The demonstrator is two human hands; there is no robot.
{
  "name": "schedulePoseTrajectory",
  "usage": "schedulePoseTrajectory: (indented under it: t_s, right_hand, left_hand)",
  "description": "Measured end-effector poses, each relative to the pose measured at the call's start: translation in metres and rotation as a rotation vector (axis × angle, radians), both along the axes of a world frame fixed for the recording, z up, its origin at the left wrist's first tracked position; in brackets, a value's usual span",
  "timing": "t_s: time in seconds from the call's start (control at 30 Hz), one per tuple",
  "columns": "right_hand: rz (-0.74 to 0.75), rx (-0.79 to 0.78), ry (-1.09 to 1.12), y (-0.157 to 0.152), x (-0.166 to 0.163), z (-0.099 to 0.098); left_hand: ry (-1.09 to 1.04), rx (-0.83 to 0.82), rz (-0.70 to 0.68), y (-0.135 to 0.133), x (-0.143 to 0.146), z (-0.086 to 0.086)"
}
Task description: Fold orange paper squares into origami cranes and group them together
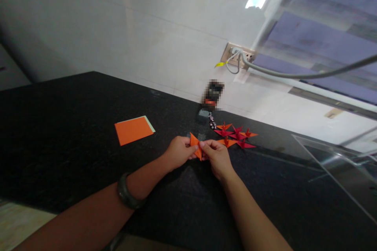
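A partly folded piece of orange origami paper [195, 146] is held upright between my two hands, just above the dark countertop. My left hand [179, 152] pinches its left side, thumb in front and fingers behind. On the right side, my right hand [217, 157] grips it in the same way with the thumb near the edge. Just beyond my right hand lie several folded paper cranes [238, 135] in red and orange, set close together. To the left rests a stack of square orange paper [134, 130], with a pale green sheet showing at its edge.
The black countertop [73, 137] runs along a white tiled wall. A phone-like object with blurred pixels [213, 94] leans there, a beaded strap [211, 120] beside it. A wall socket [235, 55] holds a plugged cable. At the right is a metal sink [338, 164].
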State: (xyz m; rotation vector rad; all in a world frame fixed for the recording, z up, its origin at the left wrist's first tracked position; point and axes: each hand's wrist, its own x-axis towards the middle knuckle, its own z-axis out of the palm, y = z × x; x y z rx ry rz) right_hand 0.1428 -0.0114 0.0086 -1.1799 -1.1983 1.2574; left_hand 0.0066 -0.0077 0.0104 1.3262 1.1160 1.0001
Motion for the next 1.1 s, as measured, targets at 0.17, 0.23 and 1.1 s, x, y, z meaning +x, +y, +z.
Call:
schedulePoseTrajectory:
  t_s: [0.17,0.23,1.1]
  right_hand:
    - [0.038,-0.044,0.059,0.0007,0.0014,-0.0003]
    - [0.024,-0.051,0.061,0.0011,0.0011,-0.0004]
    - [0.039,0.137,-0.213,-0.0039,-0.0052,-0.0018]
  left_hand:
    - [-0.007,-0.024,0.003,-0.0008,0.0007,0.0016]
    - [-0.007,-0.031,-0.003,-0.0011,0.0012,0.0018]
    - [-0.075,-0.072,-0.078,-0.0036,0.0035,0.0011]
